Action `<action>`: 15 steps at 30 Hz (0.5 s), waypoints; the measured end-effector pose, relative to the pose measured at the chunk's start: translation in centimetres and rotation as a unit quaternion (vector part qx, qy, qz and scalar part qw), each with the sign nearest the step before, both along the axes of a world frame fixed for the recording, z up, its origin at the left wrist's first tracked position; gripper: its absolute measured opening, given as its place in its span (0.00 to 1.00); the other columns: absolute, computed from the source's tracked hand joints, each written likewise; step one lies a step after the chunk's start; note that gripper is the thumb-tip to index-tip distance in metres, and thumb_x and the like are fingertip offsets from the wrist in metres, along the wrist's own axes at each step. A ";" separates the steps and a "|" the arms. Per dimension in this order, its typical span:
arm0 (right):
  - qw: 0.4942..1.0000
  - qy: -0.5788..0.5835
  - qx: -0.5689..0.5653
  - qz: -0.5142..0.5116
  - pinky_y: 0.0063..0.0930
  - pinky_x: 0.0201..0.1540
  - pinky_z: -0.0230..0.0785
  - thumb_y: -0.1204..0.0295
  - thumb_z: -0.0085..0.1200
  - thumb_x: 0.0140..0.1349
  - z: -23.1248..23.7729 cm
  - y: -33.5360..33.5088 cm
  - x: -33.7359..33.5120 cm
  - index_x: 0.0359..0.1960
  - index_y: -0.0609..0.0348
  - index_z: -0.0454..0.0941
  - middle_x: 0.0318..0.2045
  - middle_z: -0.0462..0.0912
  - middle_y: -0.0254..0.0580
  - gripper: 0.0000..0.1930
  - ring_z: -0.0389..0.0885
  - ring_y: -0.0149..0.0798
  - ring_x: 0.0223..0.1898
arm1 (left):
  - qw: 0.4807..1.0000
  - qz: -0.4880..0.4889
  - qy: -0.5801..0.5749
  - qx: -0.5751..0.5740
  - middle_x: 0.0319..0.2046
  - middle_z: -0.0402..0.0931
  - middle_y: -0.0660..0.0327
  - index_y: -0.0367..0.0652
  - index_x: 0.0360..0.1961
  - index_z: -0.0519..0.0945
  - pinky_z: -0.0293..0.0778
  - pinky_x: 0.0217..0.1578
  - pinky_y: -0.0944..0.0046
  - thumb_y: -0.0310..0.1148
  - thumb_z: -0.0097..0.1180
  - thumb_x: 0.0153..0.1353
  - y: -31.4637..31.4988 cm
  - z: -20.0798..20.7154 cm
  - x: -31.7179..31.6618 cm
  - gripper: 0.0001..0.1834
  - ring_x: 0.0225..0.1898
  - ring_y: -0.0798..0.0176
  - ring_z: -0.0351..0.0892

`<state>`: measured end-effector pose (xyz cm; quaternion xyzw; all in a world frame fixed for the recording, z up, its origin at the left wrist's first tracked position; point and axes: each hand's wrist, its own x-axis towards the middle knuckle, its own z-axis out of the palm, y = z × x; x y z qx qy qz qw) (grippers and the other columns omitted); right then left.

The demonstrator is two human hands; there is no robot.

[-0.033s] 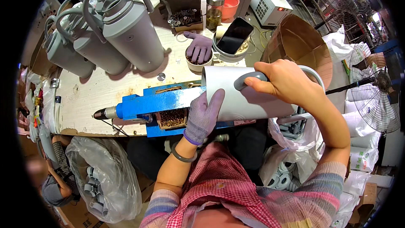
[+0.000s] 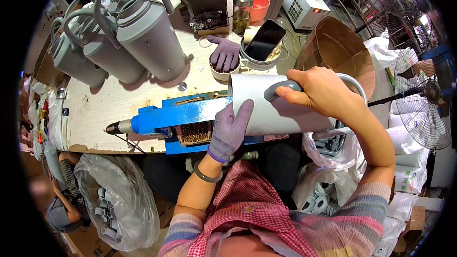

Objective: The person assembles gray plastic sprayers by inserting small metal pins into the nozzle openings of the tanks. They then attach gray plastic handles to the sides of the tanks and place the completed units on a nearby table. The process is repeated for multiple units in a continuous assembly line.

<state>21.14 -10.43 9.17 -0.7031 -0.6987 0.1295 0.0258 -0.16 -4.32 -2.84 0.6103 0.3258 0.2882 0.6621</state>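
A light grey jug body (image 2: 285,120) lies on its side over the end of the blue machine arm (image 2: 190,115), its round mouth facing left. My bare right hand (image 2: 318,90) is closed round the dark grey side handle (image 2: 275,91) on top of it. My left hand (image 2: 227,133), in a thin purple-grey glove, grips the near edge of the jug's mouth, thumb lying along the outer wall; its other fingertips are partly hidden by the rim and the arm. Small brass-coloured pieces (image 2: 194,133) fill a tray under the arm.
Several grey jugs with handles (image 2: 151,43) stand at the back left. Behind the machine are a cup holding an empty purple glove (image 2: 225,56), a phone (image 2: 264,41) on a round container, and a glass jar (image 2: 242,13). Clear bags of parts (image 2: 116,200) flank me; a fan (image 2: 423,100) stands right.
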 end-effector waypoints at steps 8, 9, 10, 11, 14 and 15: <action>0.999 -0.015 0.032 -0.009 0.52 0.31 0.70 0.42 0.45 0.66 -0.5 -0.6 -0.2 0.29 0.63 0.76 0.19 0.77 0.59 0.30 0.77 0.63 0.25 | 1.000 0.011 0.010 0.027 0.31 0.84 0.55 0.31 0.45 0.80 0.76 0.36 0.65 0.47 0.51 0.71 0.0 -0.7 0.1 0.24 0.32 0.66 0.82; 0.999 -0.029 0.035 -0.011 0.52 0.30 0.70 0.41 0.45 0.66 -0.4 -0.7 -0.4 0.31 0.61 0.77 0.19 0.78 0.58 0.30 0.79 0.62 0.26 | 0.999 0.020 0.005 0.025 0.29 0.83 0.56 0.31 0.43 0.81 0.76 0.33 0.66 0.48 0.52 0.70 -0.2 -0.8 0.2 0.25 0.30 0.66 0.82; 0.998 -0.047 0.039 -0.010 0.52 0.30 0.70 0.41 0.45 0.66 -0.2 -0.6 -0.6 0.31 0.61 0.77 0.19 0.79 0.57 0.30 0.79 0.62 0.26 | 0.999 0.026 0.017 0.020 0.27 0.82 0.58 0.31 0.42 0.81 0.75 0.30 0.66 0.49 0.52 0.70 -0.2 -0.6 0.3 0.25 0.27 0.67 0.80; 0.997 -0.062 0.040 -0.011 0.52 0.30 0.70 0.41 0.44 0.67 -0.2 -0.5 -0.8 0.32 0.60 0.78 0.19 0.79 0.57 0.30 0.79 0.62 0.26 | 0.999 0.030 0.031 0.013 0.25 0.81 0.59 0.32 0.41 0.81 0.74 0.27 0.67 0.50 0.53 0.69 -0.3 -0.3 0.3 0.26 0.25 0.69 0.79; 0.993 -0.069 0.088 -0.020 0.51 0.30 0.70 0.39 0.42 0.67 -0.8 -0.8 -1.2 0.33 0.60 0.79 0.20 0.80 0.56 0.31 0.80 0.61 0.27 | 0.998 0.059 0.025 0.017 0.21 0.78 0.62 0.34 0.35 0.82 0.70 0.21 0.70 0.53 0.55 0.68 -0.5 -1.9 0.5 0.26 0.21 0.74 0.75; 0.994 -0.062 0.089 -0.029 0.51 0.31 0.71 0.39 0.42 0.67 -1.2 -1.2 -1.2 0.33 0.60 0.79 0.21 0.80 0.57 0.32 0.81 0.62 0.28 | 0.997 0.058 0.030 0.034 0.28 0.81 0.62 0.34 0.42 0.81 0.74 0.26 0.71 0.49 0.56 0.68 -0.4 -1.9 0.3 0.24 0.26 0.73 0.76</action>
